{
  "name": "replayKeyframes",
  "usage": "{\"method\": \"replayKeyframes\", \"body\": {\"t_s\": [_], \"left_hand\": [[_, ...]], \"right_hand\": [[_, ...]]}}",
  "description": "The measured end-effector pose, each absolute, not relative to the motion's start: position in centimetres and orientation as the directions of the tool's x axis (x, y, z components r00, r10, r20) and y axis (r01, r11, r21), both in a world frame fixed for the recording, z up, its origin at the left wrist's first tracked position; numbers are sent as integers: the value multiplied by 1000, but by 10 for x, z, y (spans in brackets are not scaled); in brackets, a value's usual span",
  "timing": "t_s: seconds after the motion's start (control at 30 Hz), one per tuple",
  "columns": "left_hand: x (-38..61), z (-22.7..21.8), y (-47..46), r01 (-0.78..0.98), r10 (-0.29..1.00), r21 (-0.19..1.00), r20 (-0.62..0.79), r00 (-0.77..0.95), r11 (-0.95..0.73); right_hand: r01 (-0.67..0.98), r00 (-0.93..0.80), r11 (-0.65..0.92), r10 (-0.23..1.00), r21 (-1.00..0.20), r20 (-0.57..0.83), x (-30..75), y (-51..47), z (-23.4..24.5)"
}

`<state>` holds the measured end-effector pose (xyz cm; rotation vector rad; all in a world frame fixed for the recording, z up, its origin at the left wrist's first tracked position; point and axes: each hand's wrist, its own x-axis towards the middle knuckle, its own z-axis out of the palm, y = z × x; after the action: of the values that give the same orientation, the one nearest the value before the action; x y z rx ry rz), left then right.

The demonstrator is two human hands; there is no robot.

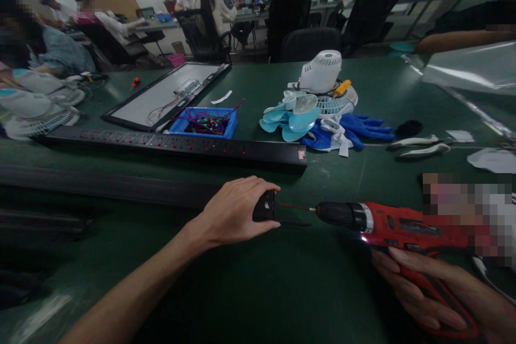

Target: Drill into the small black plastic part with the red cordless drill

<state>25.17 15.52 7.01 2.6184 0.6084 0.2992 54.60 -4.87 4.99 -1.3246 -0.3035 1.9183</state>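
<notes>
My left hand (pixel 236 215) is closed over the near end of a long black bar (pixel 121 187) that lies across the green tabletop (pixel 282 279). Thumb and fingers clamp its end cap (pixel 264 206) from above and below. My right hand (pixel 435 290) is low at the right edge, its fingers wrapped around the handle of a red drill (pixel 403 226). The drill lies almost level and points left. Its thin bit (pixel 294 207) reaches to the end cap (whether the tip actually touches it I cannot tell), and a small light glows under the chuck.

Just behind the bar, parallel to it, lies a black power strip (pixel 181 145) with a row of sockets. Beyond that sit a blue tray (pixel 177 124) full of coloured wires and a flat panel (pixel 161 97) with its back open. Further right are a pale blue fan blade (pixel 288 118), a white fan motor housing (pixel 320 70) on a fan grille (pixel 342 103), and a yellow-handled screwdriver (pixel 342 87) resting on that grille. Blue gloves (pixel 363 128) lie beside the blade, and pliers (pixel 419 145) lie well to their right. Other people sit at desks in the background.
</notes>
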Motion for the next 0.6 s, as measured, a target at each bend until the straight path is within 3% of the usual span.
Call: {"method": "replayKeyframes", "body": {"t_s": [0.33, 0.6], "left_hand": [[251, 69, 155, 364, 457, 442, 124, 881, -820], [251, 69, 155, 355, 448, 430, 136, 884, -830]], "right_hand": [[-463, -48, -634, 716, -619, -697, 540, -48, 59], [-453, -57, -622, 735, -639, -676, 537, -48, 59]]}}
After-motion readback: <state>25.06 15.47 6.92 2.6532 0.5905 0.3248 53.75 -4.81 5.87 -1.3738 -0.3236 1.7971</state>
